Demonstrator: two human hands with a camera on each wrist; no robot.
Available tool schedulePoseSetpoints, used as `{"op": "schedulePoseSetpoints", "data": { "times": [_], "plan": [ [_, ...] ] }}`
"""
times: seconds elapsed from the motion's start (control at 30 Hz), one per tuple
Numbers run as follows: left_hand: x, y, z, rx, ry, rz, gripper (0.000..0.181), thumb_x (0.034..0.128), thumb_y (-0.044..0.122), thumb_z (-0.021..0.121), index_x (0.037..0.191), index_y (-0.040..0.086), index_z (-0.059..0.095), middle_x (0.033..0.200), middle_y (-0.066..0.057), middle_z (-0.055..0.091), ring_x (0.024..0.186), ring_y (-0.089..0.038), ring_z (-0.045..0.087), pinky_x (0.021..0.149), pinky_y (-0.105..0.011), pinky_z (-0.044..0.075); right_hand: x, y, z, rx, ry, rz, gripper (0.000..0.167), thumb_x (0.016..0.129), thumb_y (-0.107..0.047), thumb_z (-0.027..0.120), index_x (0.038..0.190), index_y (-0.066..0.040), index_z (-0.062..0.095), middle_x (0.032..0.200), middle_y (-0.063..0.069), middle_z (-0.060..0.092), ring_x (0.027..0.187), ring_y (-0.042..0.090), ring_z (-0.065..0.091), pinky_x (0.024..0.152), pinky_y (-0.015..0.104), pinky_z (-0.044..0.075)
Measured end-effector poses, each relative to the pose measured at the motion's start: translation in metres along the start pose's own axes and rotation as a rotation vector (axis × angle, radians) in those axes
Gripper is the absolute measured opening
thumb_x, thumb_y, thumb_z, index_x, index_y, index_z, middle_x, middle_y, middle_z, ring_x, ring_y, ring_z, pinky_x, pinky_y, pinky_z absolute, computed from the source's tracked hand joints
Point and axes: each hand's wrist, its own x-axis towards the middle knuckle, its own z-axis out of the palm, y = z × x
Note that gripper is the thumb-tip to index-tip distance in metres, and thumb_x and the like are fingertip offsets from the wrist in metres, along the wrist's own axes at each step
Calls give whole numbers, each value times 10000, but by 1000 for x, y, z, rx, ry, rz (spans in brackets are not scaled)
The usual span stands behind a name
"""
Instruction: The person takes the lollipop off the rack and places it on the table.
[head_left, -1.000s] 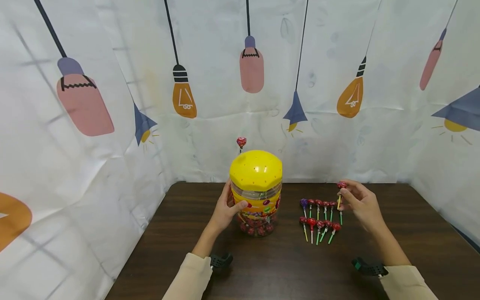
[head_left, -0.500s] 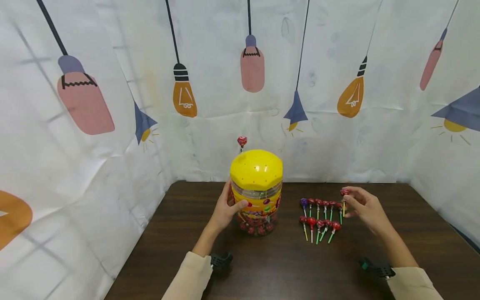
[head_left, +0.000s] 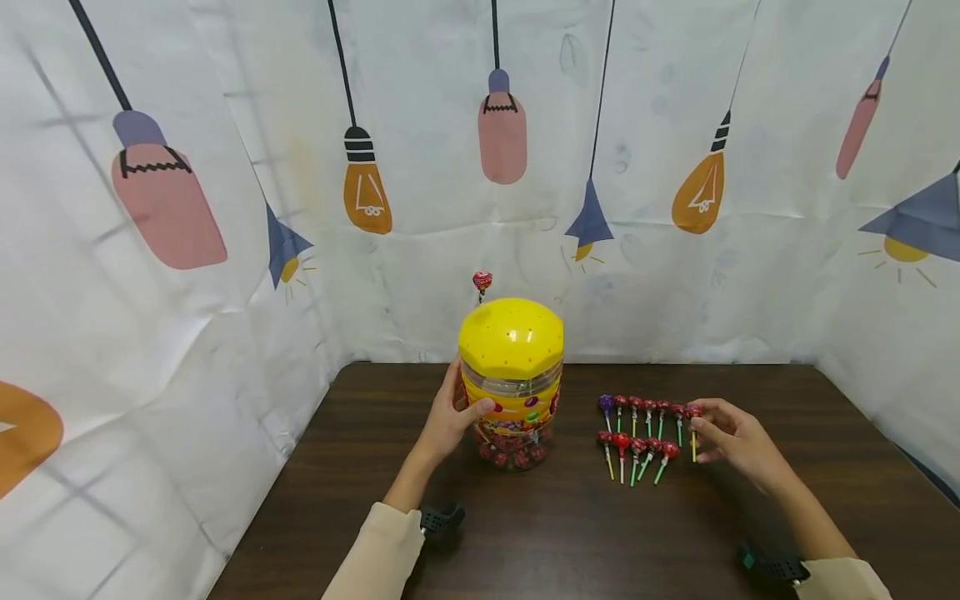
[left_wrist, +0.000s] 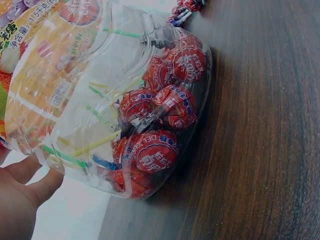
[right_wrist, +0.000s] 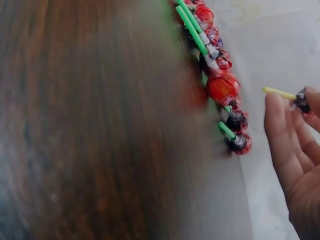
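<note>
My left hand (head_left: 442, 425) grips the side of a clear candy jar (head_left: 517, 408) with a yellow lid (head_left: 512, 340). Red-wrapped lollipops (left_wrist: 155, 150) lie inside at its bottom in the left wrist view, among green and yellow sticks. My right hand (head_left: 738, 439) pinches a red lollipop (right_wrist: 281, 93) with a yellow stick between thumb and fingers. It is at the right end of the back row of lollipops (head_left: 648, 407), its stick pointing toward me. Whether it touches the table is unclear. A front row of lollipops (head_left: 621, 442) lies below.
Another red lollipop (head_left: 482, 281) shows above and behind the jar's lid. The dark wooden table (head_left: 585, 542) ends at the back against a white cloth (head_left: 420, 292) printed with lamps. Dark bands are around both wrists.
My right hand has come down and slightly right, bringing the yellow-stick lollipop from above the back row to its right end. The left hand and jar stay in place.
</note>
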Motion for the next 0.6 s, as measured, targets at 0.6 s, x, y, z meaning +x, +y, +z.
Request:
{"op": "schedulePoseSetpoints", "data": {
  "times": [0.6],
  "plan": [
    [0, 1, 1, 14, 9, -19, 894, 948, 422, 720, 1627, 416, 139, 1580, -62, 406, 1421, -360, 445, 1154, -648, 376, -1, 6, -5, 51, -223, 120, 442, 1077, -191, 530, 1368, 122, 419, 1190, 224, 605, 939, 209, 721, 744, 415, 640]
  ]
}}
